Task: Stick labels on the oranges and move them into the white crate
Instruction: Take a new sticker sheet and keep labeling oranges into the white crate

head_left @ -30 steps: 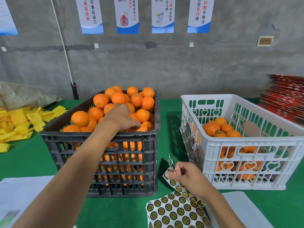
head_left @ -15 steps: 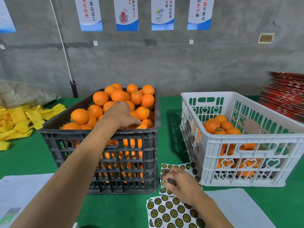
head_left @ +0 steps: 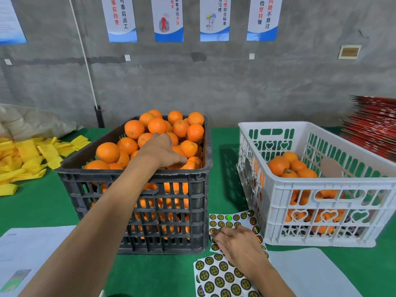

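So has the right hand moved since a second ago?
Yes. The right hand dropped from mid-air onto the label sheet lying beside the white crate.

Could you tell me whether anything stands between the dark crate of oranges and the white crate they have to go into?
Nothing visible does. The dark crate and the white crate sit side by side with only bare green table between them; the label sheet lies flat, nearer the person.

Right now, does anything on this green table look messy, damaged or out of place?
Mostly tidy. The round-label sticker sheet between the black plastic crate and white plastic crate curls up at its far edge, and yellow foam sleeves lie scattered far left.
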The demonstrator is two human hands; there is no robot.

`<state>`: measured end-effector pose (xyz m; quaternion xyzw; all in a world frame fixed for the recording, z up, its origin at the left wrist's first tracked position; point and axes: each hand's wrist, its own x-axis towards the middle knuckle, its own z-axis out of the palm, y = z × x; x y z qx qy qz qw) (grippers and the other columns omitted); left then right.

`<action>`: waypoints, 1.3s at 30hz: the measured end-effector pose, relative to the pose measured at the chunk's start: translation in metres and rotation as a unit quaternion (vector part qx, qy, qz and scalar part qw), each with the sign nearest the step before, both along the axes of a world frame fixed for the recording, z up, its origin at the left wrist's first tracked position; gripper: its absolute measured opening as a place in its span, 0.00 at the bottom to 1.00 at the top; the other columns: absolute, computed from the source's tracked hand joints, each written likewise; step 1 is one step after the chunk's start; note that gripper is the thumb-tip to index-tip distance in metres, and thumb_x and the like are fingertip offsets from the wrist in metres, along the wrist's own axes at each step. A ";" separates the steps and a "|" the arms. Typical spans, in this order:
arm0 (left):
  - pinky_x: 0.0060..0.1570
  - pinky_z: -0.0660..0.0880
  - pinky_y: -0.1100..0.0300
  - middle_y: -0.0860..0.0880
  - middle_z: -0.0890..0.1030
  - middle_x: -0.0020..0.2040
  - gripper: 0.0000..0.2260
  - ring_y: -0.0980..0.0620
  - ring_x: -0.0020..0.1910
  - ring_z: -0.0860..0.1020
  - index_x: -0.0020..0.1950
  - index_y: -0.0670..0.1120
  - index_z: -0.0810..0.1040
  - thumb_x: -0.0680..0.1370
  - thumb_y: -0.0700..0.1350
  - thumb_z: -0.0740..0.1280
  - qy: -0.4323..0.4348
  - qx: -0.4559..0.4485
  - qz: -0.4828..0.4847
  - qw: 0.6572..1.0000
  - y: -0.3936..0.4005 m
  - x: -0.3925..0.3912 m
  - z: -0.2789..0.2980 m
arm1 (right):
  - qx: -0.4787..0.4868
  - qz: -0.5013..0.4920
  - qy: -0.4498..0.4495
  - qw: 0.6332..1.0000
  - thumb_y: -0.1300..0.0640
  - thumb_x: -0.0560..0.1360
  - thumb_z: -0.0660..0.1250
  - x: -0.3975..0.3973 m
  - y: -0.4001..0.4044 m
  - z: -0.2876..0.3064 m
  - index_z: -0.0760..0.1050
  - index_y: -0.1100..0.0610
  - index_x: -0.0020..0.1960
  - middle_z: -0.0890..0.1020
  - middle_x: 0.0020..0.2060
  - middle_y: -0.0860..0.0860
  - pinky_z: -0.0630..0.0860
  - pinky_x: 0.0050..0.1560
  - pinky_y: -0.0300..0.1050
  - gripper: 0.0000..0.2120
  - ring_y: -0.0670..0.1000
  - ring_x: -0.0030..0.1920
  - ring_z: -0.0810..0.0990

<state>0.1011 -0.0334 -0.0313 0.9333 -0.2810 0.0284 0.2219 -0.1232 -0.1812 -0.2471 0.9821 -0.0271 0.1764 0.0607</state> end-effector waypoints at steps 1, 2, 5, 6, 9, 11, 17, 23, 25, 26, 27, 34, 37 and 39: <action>0.40 0.74 0.54 0.46 0.76 0.57 0.27 0.46 0.50 0.78 0.52 0.49 0.76 0.61 0.61 0.79 0.000 -0.001 0.000 1.000 0.000 0.000 0.000 | 0.000 0.011 -0.011 1.000 0.46 0.68 0.79 0.001 0.000 -0.001 0.84 0.42 0.41 0.82 0.38 0.37 0.77 0.29 0.37 0.05 0.43 0.29 0.78; 0.40 0.74 0.54 0.46 0.77 0.57 0.26 0.46 0.50 0.78 0.51 0.49 0.76 0.61 0.61 0.79 -0.001 -0.002 0.000 1.000 0.000 0.000 0.000 | 0.003 0.027 -0.028 0.999 0.46 0.68 0.78 0.001 -0.001 -0.003 0.84 0.43 0.42 0.82 0.40 0.37 0.78 0.33 0.36 0.04 0.42 0.33 0.79; 0.38 0.71 0.54 0.45 0.77 0.58 0.25 0.45 0.49 0.78 0.49 0.48 0.76 0.62 0.61 0.78 -0.006 -0.004 -0.001 1.000 0.000 0.001 -0.001 | 0.032 0.046 -0.041 0.998 0.48 0.76 0.67 0.002 -0.001 -0.004 0.81 0.46 0.46 0.79 0.44 0.41 0.77 0.43 0.36 0.05 0.43 0.42 0.76; 0.37 0.71 0.55 0.45 0.77 0.58 0.25 0.45 0.49 0.78 0.48 0.48 0.76 0.62 0.61 0.78 -0.007 -0.005 -0.001 1.000 0.000 0.001 -0.001 | 0.049 0.045 -0.047 0.997 0.49 0.78 0.63 0.002 -0.001 -0.005 0.79 0.47 0.47 0.77 0.42 0.41 0.76 0.44 0.36 0.07 0.43 0.41 0.75; 0.34 0.69 0.56 0.45 0.77 0.56 0.24 0.45 0.48 0.78 0.48 0.48 0.76 0.62 0.61 0.78 -0.012 -0.008 -0.003 1.000 0.000 0.001 -0.001 | 0.132 0.025 -0.032 0.990 0.51 0.82 0.56 0.003 0.000 -0.007 0.71 0.49 0.51 0.75 0.42 0.44 0.68 0.45 0.38 0.06 0.46 0.41 0.71; 0.34 0.69 0.56 0.45 0.77 0.55 0.24 0.45 0.48 0.78 0.46 0.48 0.75 0.62 0.61 0.78 -0.015 -0.008 -0.004 1.000 0.000 0.001 -0.001 | 0.150 0.026 -0.027 0.988 0.50 0.84 0.54 0.002 -0.001 -0.012 0.68 0.48 0.53 0.77 0.42 0.45 0.67 0.44 0.38 0.06 0.46 0.40 0.73; 0.46 0.78 0.50 0.48 0.75 0.52 0.24 0.47 0.50 0.77 0.47 0.44 0.78 0.63 0.60 0.79 -0.027 -0.046 -0.017 0.998 0.000 0.002 -0.003 | 0.471 0.014 -0.146 0.870 0.49 0.86 0.57 0.000 0.002 0.011 0.74 0.42 0.57 0.82 0.38 0.45 0.73 0.35 0.40 0.07 0.44 0.35 0.79; 0.44 0.72 0.60 0.51 0.72 0.57 0.25 0.53 0.48 0.75 0.55 0.51 0.76 0.66 0.63 0.77 -0.096 -0.156 -0.076 0.980 -0.003 0.000 -0.001 | 0.721 0.048 -0.265 0.639 0.43 0.81 0.65 0.021 0.000 0.106 0.84 0.48 0.56 0.74 0.34 0.46 0.69 0.41 0.44 0.13 0.47 0.34 0.71; 0.43 0.68 0.70 0.58 0.71 0.55 0.25 0.61 0.49 0.73 0.58 0.57 0.75 0.66 0.65 0.76 -0.108 -0.205 -0.118 0.966 -0.003 -0.004 0.001 | 0.740 0.105 -0.273 0.605 0.49 0.83 0.65 0.033 0.003 0.140 0.84 0.52 0.56 0.69 0.34 0.48 0.62 0.34 0.41 0.12 0.47 0.32 0.64; 0.41 0.68 0.72 0.61 0.70 0.53 0.25 0.65 0.50 0.73 0.57 0.61 0.74 0.65 0.65 0.75 -0.118 -0.221 -0.137 0.958 -0.003 -0.007 0.003 | 0.746 0.127 -0.275 0.593 0.51 0.83 0.65 0.040 0.005 0.155 0.84 0.53 0.56 0.69 0.34 0.48 0.60 0.33 0.41 0.11 0.47 0.31 0.62; 0.41 0.68 0.73 0.63 0.71 0.52 0.24 0.69 0.50 0.72 0.57 0.63 0.73 0.65 0.66 0.75 -0.127 -0.231 -0.153 0.952 -0.003 -0.009 0.004 | 0.748 0.140 -0.275 0.588 0.52 0.83 0.65 0.046 0.007 0.168 0.84 0.55 0.56 0.69 0.34 0.48 0.58 0.32 0.41 0.11 0.47 0.30 0.61; 0.41 0.73 0.70 0.64 0.72 0.51 0.25 0.63 0.50 0.74 0.59 0.64 0.74 0.65 0.64 0.76 -0.148 -0.268 -0.231 0.923 -0.005 -0.015 0.007 | 0.694 0.085 -0.276 0.659 0.51 0.77 0.74 0.071 0.020 0.192 0.84 0.54 0.53 0.86 0.42 0.51 0.78 0.49 0.44 0.08 0.47 0.44 0.84; 0.41 0.75 0.64 0.63 0.72 0.52 0.25 0.61 0.50 0.74 0.60 0.61 0.74 0.67 0.63 0.76 -0.167 -0.262 -0.254 0.916 -0.003 -0.017 0.009 | 0.601 0.039 -0.339 0.722 0.46 0.74 0.76 0.075 0.020 0.188 0.82 0.47 0.51 0.83 0.38 0.46 0.76 0.46 0.42 0.09 0.43 0.41 0.81; 0.41 0.77 0.61 0.62 0.73 0.53 0.24 0.59 0.50 0.75 0.60 0.60 0.75 0.67 0.60 0.78 -0.168 -0.275 -0.256 0.911 -0.002 -0.018 0.010 | 0.566 -0.017 -0.334 0.754 0.37 0.70 0.76 0.076 0.015 0.187 0.75 0.44 0.60 0.82 0.41 0.45 0.74 0.47 0.43 0.22 0.42 0.43 0.80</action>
